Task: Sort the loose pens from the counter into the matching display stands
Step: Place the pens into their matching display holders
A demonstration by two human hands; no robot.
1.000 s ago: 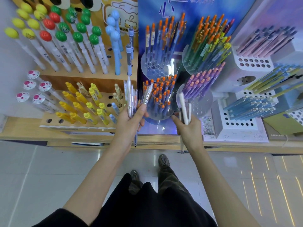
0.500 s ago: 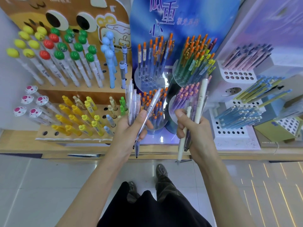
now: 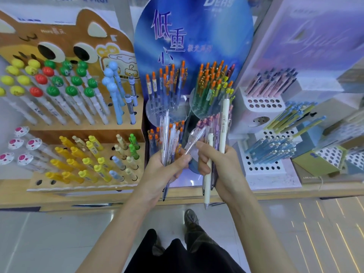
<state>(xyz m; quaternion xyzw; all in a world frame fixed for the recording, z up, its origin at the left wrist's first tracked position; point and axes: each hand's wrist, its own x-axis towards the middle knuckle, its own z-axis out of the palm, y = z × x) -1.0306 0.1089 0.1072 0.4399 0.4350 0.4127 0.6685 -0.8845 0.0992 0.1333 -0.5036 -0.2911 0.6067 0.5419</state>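
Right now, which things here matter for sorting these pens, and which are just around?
In play:
left hand gripping clear pens
right hand gripping white pens
blue stand
wooden stand

Just around:
floor tiles
shoe

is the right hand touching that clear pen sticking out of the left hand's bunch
Touching. The head view shows the right hand's fingertips pinching the clear pen.

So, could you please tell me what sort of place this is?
Most likely a stationery shop's pen section: a brown cartoon-animal cardboard stand holds novelty pens, a blue oval branded display board backs orange-capped pens, and white perforated holders stock pastel pens.
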